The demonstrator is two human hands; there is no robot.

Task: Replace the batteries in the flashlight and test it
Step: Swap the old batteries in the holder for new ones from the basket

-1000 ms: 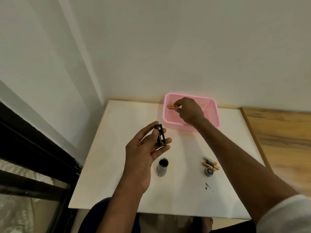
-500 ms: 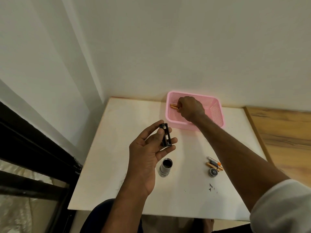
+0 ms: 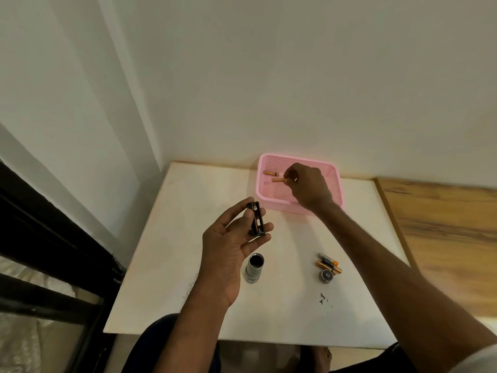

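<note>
The left hand (image 3: 228, 238) grips the black plastic battery holder (image 3: 257, 218) above the white tabletop (image 3: 188, 211) with an empty slot showing, apparently ready for loading. The right hand (image 3: 309, 187) pinches one orange cylindrical battery (image 3: 277, 180) over the pink mesh plastic basket (image 3: 336, 181) at the far edge. A second orange battery (image 3: 270, 173) lies inside. The silver cylindrical flashlight body (image 3: 254, 267) stands open near the tabletop's centre. Half a second earlier, the right hand sat lower, covering the batteries.

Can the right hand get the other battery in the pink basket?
Probably yes: the loose battery lies uncovered in the pink basket nearby, though the right hand is pinching a second battery.
</note>
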